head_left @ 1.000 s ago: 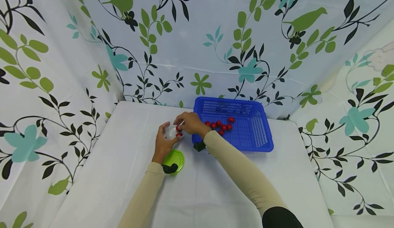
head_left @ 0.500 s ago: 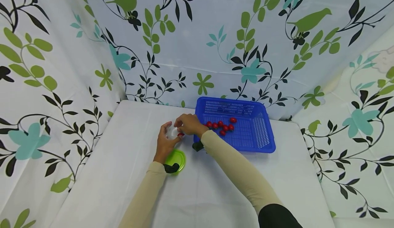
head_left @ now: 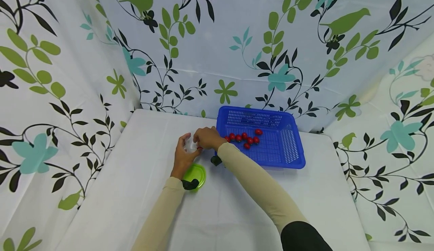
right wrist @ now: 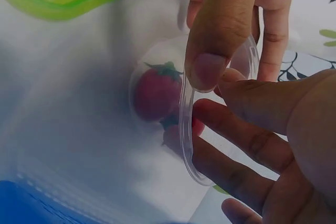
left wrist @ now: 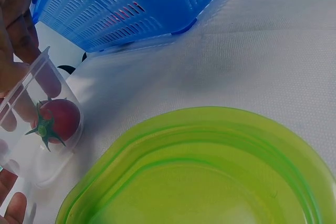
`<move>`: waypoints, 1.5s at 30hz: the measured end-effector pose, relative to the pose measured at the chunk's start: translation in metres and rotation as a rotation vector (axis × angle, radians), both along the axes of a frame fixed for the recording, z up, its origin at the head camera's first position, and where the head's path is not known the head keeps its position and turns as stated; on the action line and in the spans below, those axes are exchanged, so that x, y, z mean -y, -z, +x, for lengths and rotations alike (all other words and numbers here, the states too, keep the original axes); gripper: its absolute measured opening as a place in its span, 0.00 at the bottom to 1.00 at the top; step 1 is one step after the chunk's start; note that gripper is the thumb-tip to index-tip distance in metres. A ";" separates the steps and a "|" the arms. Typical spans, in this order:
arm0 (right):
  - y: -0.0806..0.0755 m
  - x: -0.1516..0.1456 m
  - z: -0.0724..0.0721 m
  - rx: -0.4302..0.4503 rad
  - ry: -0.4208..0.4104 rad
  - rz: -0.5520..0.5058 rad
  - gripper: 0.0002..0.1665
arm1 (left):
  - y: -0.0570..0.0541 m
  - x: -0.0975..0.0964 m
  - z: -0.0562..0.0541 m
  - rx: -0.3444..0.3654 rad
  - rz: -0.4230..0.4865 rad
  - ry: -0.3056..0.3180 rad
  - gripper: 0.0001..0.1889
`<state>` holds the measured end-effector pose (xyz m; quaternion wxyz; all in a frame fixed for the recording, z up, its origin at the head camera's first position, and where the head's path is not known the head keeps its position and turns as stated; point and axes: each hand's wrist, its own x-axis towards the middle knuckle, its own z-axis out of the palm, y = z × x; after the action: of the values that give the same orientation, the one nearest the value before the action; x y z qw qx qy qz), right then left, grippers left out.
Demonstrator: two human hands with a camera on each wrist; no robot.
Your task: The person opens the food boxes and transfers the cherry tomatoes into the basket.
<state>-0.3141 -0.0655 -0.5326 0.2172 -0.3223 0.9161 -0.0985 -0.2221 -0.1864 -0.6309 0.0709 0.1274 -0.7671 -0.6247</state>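
Observation:
My left hand (head_left: 182,156) grips a clear plastic cup (head_left: 190,145), its thumb at the rim in the right wrist view. One cherry tomato (right wrist: 157,95) with a green stem top lies inside, seen through the wall. My right hand (head_left: 208,138) reaches over the rim with its fingers inside the cup. A second cherry tomato (right wrist: 198,126) shows between those fingertips, partly hidden by them. The left wrist view shows the cup tilted, with a cherry tomato (left wrist: 60,119) low against its wall. Beside the left wrist lies a green lid (head_left: 200,173), partly covered by the wrist strap.
A blue perforated basket (head_left: 296,147) stands to the right of the hands, with several cherry tomatoes (head_left: 249,140) in its left half. My right forearm passes over its front left corner. Printed curtains (head_left: 203,55) hang around the white table (head_left: 244,221).
My right hand has lowered a cherry tomato into the cup; the tomato was visible above it before. The left hand keeps its grip. The head view has shifted slightly.

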 end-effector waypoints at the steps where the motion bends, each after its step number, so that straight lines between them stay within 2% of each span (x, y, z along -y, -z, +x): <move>1: 0.000 0.001 0.000 0.002 -0.002 0.008 0.16 | 0.000 0.000 0.000 0.000 0.001 -0.001 0.42; 6: -0.002 0.004 0.002 0.017 -0.013 0.034 0.16 | -0.001 0.000 0.001 0.012 0.011 -0.006 0.42; 14: -0.003 0.009 0.002 0.029 -0.015 -0.047 0.16 | 0.002 0.000 0.000 -0.006 0.019 0.004 0.42; 22: 0.005 0.012 0.004 -0.028 -0.045 0.061 0.17 | -0.001 0.000 0.002 -0.005 0.011 0.010 0.42; 25: 0.006 0.014 0.004 -0.023 -0.050 0.056 0.16 | -0.001 0.000 0.002 -0.007 0.009 0.012 0.43; 30: 0.008 0.016 0.003 0.010 -0.010 0.014 0.17 | -0.001 0.001 0.001 -0.015 0.016 0.018 0.42; 36: 0.008 0.019 0.005 0.018 0.007 0.051 0.17 | 0.003 0.002 0.000 -0.020 0.027 0.017 0.42; 45: 0.014 0.022 0.001 0.132 0.085 0.010 0.16 | 0.002 0.003 0.000 -0.039 0.038 0.026 0.42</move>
<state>-0.3126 -0.0872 -0.5465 0.2742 -0.2747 0.9132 -0.1240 -0.2219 -0.1893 -0.6327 0.0754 0.1064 -0.7551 -0.6425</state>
